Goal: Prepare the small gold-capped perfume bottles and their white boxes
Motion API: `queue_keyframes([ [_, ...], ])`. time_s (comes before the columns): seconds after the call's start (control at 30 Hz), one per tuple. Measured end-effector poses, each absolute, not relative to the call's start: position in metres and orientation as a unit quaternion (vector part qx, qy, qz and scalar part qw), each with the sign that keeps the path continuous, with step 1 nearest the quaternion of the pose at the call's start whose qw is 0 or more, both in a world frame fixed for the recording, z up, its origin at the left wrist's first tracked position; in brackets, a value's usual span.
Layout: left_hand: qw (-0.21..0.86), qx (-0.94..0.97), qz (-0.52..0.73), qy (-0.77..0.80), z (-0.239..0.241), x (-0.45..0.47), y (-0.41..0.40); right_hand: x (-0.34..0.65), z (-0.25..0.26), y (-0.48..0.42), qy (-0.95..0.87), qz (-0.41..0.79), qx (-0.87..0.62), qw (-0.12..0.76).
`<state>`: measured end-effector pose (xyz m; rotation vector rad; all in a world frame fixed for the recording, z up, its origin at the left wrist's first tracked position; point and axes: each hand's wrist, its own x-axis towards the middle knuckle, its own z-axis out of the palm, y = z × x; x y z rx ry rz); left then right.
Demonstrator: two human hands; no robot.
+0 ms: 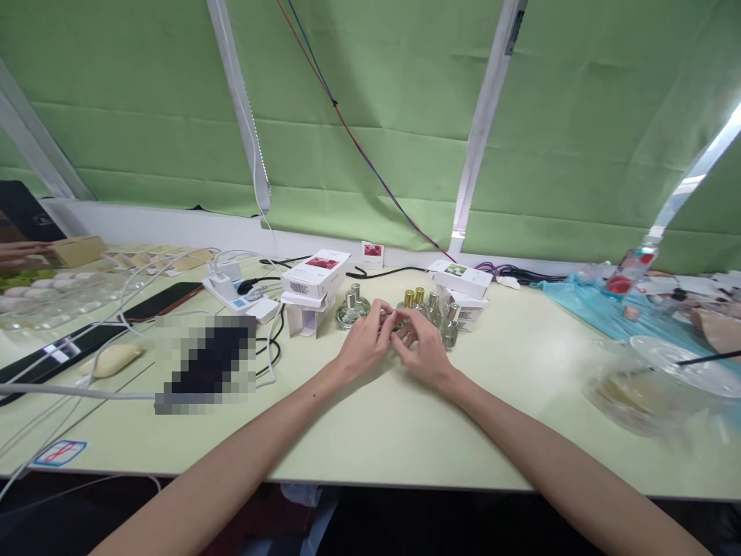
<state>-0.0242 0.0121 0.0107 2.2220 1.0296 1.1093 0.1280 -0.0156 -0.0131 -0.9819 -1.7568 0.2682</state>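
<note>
A pale desk [521, 432] bears, at its near left edge, a blue-bordered sticker [60, 452] with a red handwritten mark, perhaps an 8. Farther in, the left hand [366, 336] and right hand [422, 345] meet at curled fingertips; whether they pinch anything, I cannot tell. Just beyond stand gold-capped glass bottles [419, 298], with a silver-capped bottle [450, 330] beside the right knuckles; in such crowding, a nudge could topple one. Behind, stacked white cartons [316, 273] carry barcodes, their lettering too small to read.
</note>
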Motion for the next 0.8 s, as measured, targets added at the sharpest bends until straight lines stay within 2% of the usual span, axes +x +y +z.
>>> queue_keyframes([
  [0.2,0.216,0.807,0.402,0.374,0.0067,-0.0252,0.0164,0.1287,-0.0174,-0.0120,-0.727,0.139,-0.412,0.532],
  [0.8,0.195,0.813,0.379,0.396,0.0105,-0.0247,0.0130,0.1263,-0.0190,-0.0122,-0.719,0.119,-0.413,0.546],
])
